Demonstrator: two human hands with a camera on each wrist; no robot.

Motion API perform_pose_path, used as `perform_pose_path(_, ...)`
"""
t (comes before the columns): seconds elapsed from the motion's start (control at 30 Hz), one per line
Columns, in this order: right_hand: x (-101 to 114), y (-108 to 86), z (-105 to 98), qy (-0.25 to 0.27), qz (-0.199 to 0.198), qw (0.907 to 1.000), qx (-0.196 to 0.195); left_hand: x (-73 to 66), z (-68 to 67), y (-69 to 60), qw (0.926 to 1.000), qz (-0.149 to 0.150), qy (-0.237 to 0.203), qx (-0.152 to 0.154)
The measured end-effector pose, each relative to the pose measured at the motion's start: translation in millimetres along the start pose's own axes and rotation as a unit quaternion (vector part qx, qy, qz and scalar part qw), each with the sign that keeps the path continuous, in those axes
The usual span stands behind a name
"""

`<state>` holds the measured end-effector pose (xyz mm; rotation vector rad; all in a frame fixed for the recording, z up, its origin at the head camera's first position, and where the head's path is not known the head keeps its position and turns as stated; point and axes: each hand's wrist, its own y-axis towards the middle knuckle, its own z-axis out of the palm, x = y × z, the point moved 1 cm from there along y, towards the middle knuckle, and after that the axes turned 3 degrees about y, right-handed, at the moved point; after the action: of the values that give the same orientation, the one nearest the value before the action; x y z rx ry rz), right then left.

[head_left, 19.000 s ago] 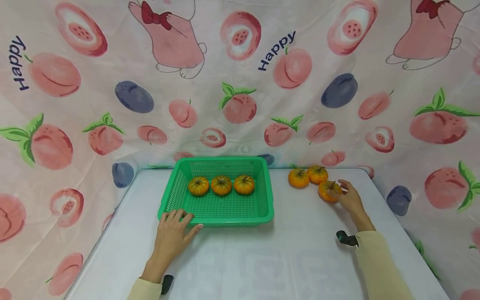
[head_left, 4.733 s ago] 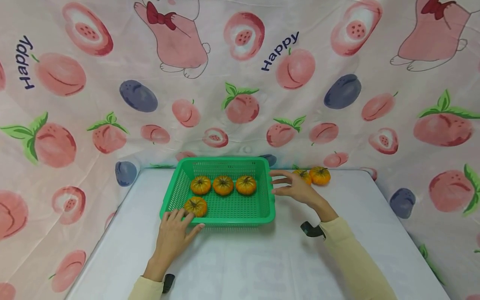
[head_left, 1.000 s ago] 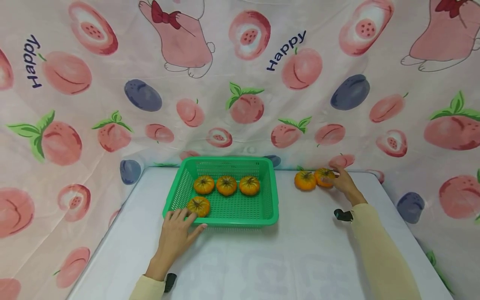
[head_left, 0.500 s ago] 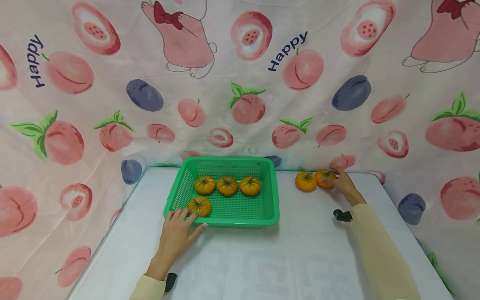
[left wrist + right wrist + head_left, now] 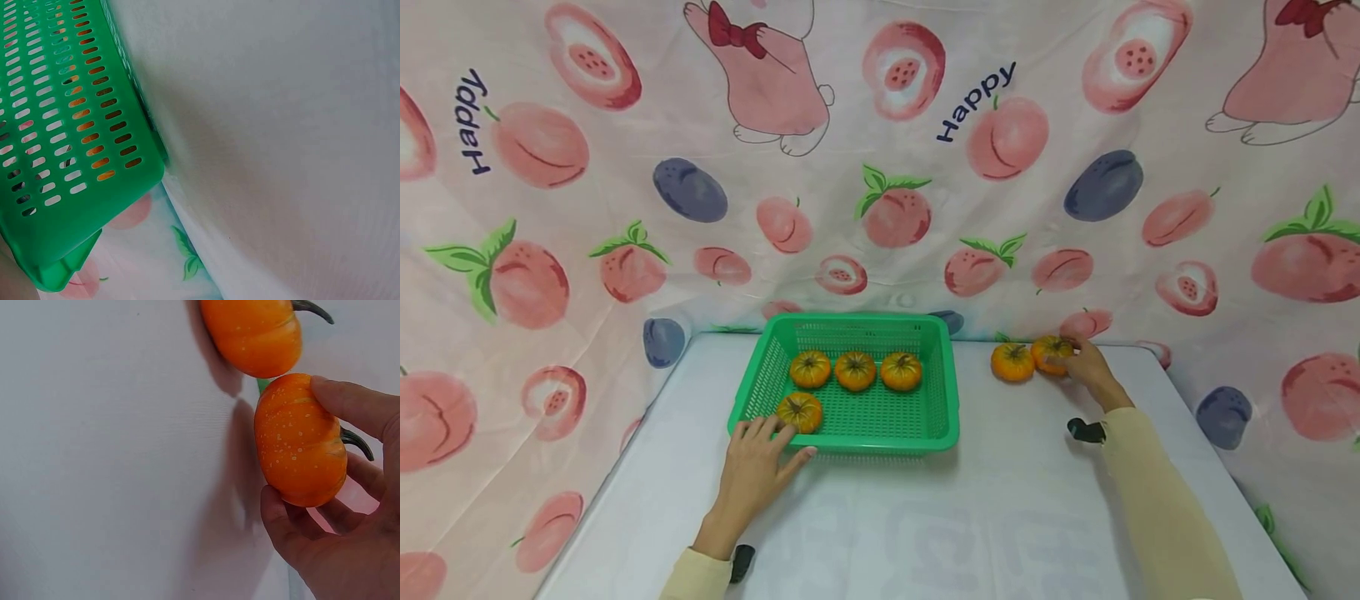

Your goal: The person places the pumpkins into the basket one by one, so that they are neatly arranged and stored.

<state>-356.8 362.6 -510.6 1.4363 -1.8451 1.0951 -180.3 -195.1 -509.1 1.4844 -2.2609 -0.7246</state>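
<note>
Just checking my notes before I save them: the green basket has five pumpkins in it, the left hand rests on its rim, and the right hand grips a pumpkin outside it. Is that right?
The count is off: the head view shows four pumpkins in the green basket, not five. The left hand rests on its rim, and the right hand grips a pumpkin outside it.

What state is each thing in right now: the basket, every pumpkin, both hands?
Green basket: upright on the table, partly filled.
Back-row pumpkins: three, side by side in the basket.
Front pumpkin: in the basket's near left corner.
Left table pumpkin: outside the basket, not held.
Right table pumpkin: gripped; whether lifted, cannot tell.
Left hand: rests on the basket's near rim.
Right hand: grips the right table pumpkin.
</note>
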Motion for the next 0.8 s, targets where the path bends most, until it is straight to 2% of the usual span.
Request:
perform_pose_path(0.3, 12.5, -8.1, -8.9, -0.03, -0.033, 0.9988, -0.018, -0.6, -2.7, 0.6, 0.9999, -0.003, -0.002, 0.01)
perform_pose_path(0.8, 26.9, -18.7, -19.5, -0.025, -0.077, 0.9958, -0.042, 0.7, -0.4, -0.3, 1.0, 0.001, 0.0, 0.003)
